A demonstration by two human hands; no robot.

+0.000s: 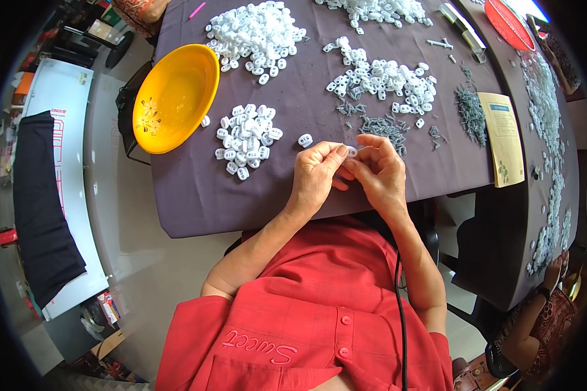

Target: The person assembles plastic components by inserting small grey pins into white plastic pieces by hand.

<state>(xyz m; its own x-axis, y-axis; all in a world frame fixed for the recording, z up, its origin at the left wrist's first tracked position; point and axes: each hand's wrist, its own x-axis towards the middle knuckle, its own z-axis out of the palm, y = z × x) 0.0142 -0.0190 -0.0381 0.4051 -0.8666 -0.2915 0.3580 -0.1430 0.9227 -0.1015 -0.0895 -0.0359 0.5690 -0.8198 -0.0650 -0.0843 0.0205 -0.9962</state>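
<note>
Both of my hands meet over the table's near edge. My right hand pinches a small white plastic piece with two holes between thumb and fingers. My left hand is closed in a pinch right beside that piece; whatever sits in its fingertips is too small to make out. A single white piece lies just beyond my left hand. To its left is a small heap of similar white pieces. Small grey parts, perhaps screws or springs, lie scattered just past my right hand.
A yellow bowl stands at the table's left edge. Larger heaps of white pieces lie farther back. On the right are more grey parts, a yellow booklet and another table with white pieces, where other people sit.
</note>
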